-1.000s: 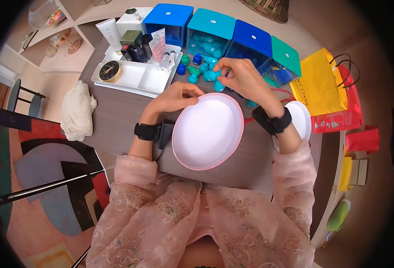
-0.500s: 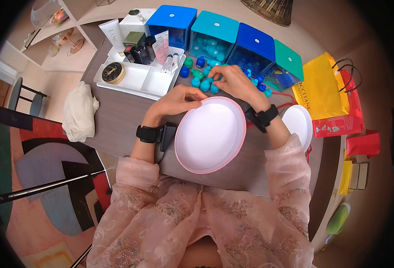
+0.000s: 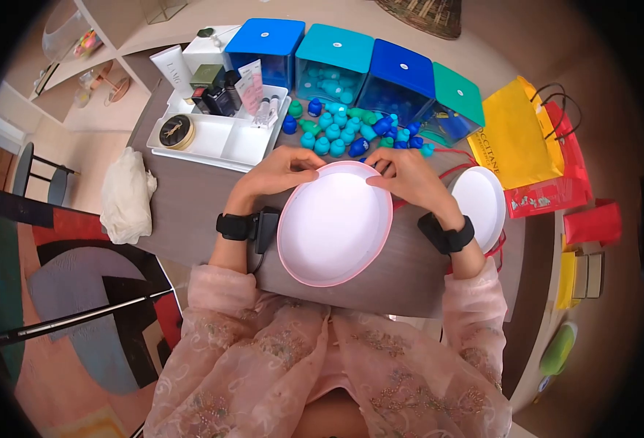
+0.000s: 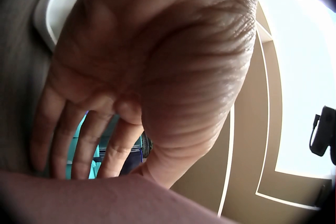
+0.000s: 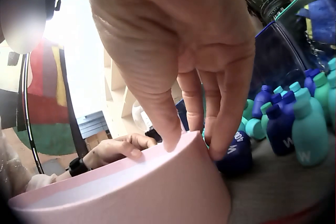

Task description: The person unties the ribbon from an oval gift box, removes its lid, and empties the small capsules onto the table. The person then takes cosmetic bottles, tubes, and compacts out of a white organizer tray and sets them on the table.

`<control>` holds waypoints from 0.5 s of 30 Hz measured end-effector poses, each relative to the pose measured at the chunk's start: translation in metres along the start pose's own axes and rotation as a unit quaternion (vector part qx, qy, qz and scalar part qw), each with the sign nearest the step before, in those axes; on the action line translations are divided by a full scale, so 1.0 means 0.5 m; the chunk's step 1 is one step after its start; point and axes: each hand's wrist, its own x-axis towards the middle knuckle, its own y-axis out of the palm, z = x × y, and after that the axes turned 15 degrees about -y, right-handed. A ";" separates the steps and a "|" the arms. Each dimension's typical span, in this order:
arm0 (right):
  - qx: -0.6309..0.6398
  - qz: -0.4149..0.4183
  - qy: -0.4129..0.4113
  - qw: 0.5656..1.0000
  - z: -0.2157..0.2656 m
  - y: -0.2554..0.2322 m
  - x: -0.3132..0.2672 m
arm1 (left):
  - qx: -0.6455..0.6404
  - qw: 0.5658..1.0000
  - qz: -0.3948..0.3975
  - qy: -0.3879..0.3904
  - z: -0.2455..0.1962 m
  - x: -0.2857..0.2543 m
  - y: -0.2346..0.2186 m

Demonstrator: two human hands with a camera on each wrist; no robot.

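Though pink outside, box (image 3: 334,226) white within

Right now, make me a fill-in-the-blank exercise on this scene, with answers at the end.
The left hand and right hand grip the ____-coloured rim of the oval box.
The white lid lies on the ____-hand side of that box.
The rightmost of the four storage bins has a ____ top.
The bag marked OCCITANE is ____.

Missing words: pink; right; green; yellow.
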 end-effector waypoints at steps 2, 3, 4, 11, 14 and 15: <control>-0.015 0.001 0.016 1.000 -0.003 0.008 -0.016 | -0.001 1.000 0.001 -0.005 -0.003 0.000 0.002; -0.017 -0.004 0.018 1.000 -0.005 0.011 -0.022 | -0.001 1.000 -0.003 -0.012 -0.005 -0.002 0.003; -0.016 -0.016 0.010 1.000 -0.007 0.013 -0.026 | -0.001 1.000 -0.008 -0.019 -0.008 -0.003 0.003; -0.015 -0.011 0.032 0.999 -0.003 -0.013 -0.069 | 0.005 1.000 -0.011 -0.023 0.016 0.014 -0.002; -0.014 -0.014 0.023 1.000 -0.021 -0.041 -0.100 | 0.002 0.999 -0.019 -0.026 0.024 0.013 -0.002; -0.018 -0.018 0.025 0.999 -0.024 -0.050 -0.110 | 0.003 1.000 -0.020 -0.017 0.023 0.010 -0.001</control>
